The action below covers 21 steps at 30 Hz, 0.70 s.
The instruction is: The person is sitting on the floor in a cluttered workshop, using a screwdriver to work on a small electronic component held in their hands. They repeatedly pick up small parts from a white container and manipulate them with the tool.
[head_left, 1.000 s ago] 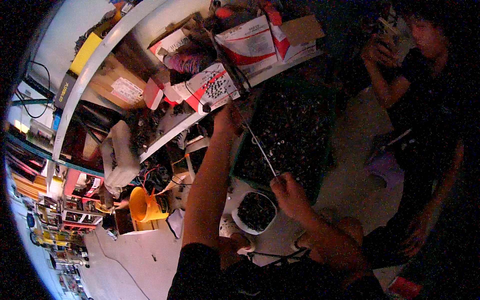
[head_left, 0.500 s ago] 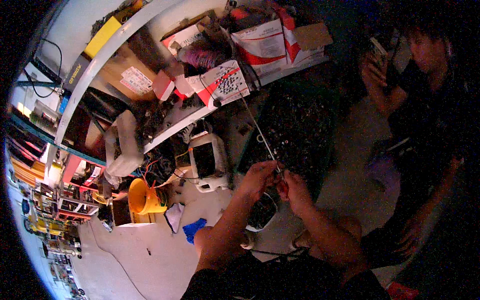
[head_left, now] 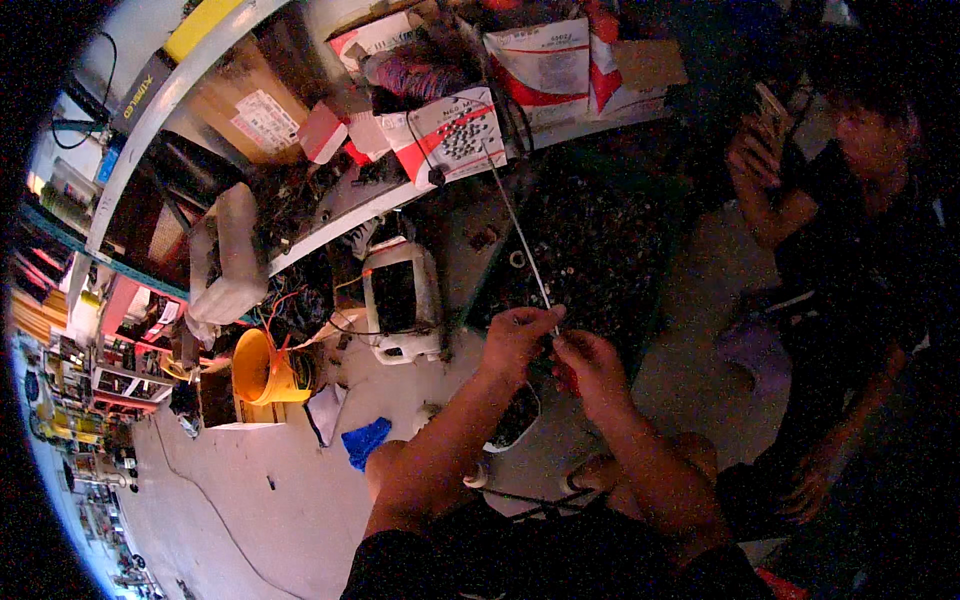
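A thin pale rod [head_left: 525, 245] slants from before the shelf down to my hands. My left hand [head_left: 515, 343] is closed, with thumb and fingertips pinching the rod close to its lower end. Just to the right, my right hand [head_left: 595, 367] is closed too, its fingertips by the rod's end. Something small and red [head_left: 567, 379] shows beneath those fingers; its kind is too dark to make out. Beyond the hands lies a dark green-edged tray [head_left: 655, 325] holding many small pieces. Below them, a pale-rimmed container [head_left: 538, 408] with dark contents is partly hidden by my left forearm.
Cartons, one red and white [head_left: 540, 70], fill the metal shelf [head_left: 345, 232] ahead. A cut white jug [head_left: 433, 310], a yellow bucket [head_left: 258, 368] and a blue cloth [head_left: 367, 443] are on the floor at left. At right a person [head_left: 850, 230] crouches, hand raised with an object.
My view has shifted, so the shelf and floor things sit further left. My hands have drawn slightly apart, and the left fingers now pinch the rod with a gap to the right hand.
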### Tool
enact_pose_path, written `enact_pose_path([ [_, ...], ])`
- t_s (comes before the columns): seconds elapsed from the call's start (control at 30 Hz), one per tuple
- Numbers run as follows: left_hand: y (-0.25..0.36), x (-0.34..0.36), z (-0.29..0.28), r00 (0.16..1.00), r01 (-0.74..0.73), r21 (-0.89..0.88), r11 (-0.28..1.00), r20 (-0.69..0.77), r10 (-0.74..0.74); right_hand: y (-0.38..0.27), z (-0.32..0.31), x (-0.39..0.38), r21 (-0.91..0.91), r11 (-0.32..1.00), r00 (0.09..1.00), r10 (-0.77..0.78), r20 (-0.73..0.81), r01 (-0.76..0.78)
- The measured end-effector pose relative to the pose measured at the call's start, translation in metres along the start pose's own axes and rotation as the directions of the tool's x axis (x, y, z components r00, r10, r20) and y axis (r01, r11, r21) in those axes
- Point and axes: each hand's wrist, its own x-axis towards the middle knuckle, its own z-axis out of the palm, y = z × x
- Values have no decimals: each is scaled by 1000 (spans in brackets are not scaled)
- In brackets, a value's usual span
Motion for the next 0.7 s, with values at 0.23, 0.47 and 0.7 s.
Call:
enact_pose_path([
  [0.23, 15, -12, -19, 979, 20, 42, 999, 201, -28, -5, 8, -4, 526, 792, 951, 241, 196, -309],
  [0.47, 11, -16, -15, 970, 91, -140, 986, 238, -56, -7, 5, -2, 535, 733, 898, 250, 363, -420],
  [0.7, 5, -9, -11, 991, 79, -91, 993, 114, -68, -20, 14, -7, 326, 903, 960, 254, 117, -278],
])
